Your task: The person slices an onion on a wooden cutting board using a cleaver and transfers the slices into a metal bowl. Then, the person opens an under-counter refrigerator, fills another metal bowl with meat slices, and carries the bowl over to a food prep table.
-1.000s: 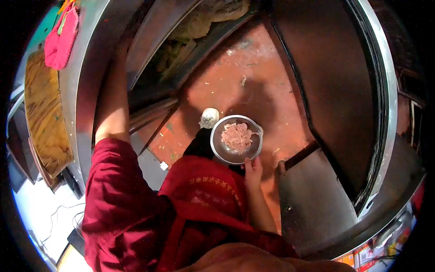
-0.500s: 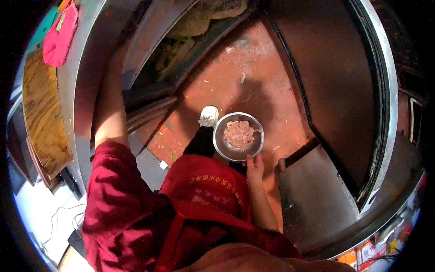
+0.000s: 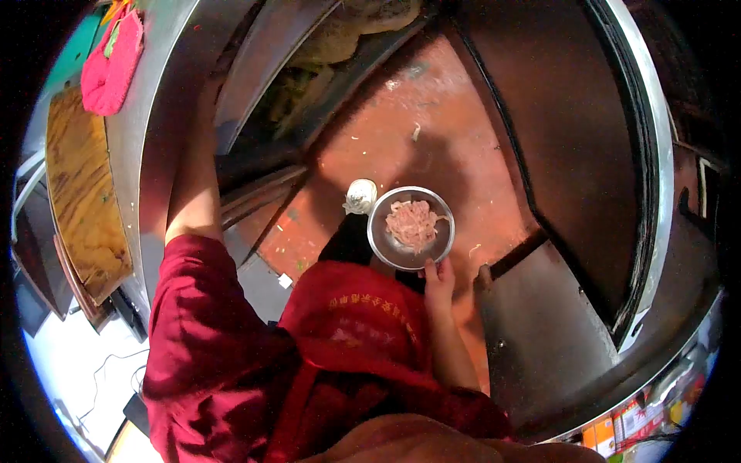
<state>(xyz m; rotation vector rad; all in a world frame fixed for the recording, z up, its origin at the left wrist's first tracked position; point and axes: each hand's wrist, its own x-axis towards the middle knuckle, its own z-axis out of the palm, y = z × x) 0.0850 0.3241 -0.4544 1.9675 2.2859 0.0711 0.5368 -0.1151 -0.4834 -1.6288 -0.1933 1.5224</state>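
Note:
My right hand [image 3: 438,278] grips the near rim of a round metal bowl [image 3: 383,248], thumb over the edge. Pale pink strips of raw meat [image 3: 412,224] lie heaped in the bowl, which is held above the floor in front of my body. On the left, my left forearm [image 3: 197,193] stretches forward into deep shadow beside a dark open compartment [image 3: 289,104]. The hand at its end is lost in the dark, so its fingers and anything in them cannot be made out.
A dark panel with a metal edge [image 3: 571,154] stands at the right, above a grey metal surface [image 3: 544,328]. Scraps lie on the red floor [image 3: 401,131] near my white shoe [image 3: 360,196]. At the left are a pink cloth [image 3: 113,73] and a wooden board [image 3: 85,193].
The bowl and my right hand have shifted slightly right and up in the view. My left arm still reaches into the shadow; the surroundings shift slightly with the camera.

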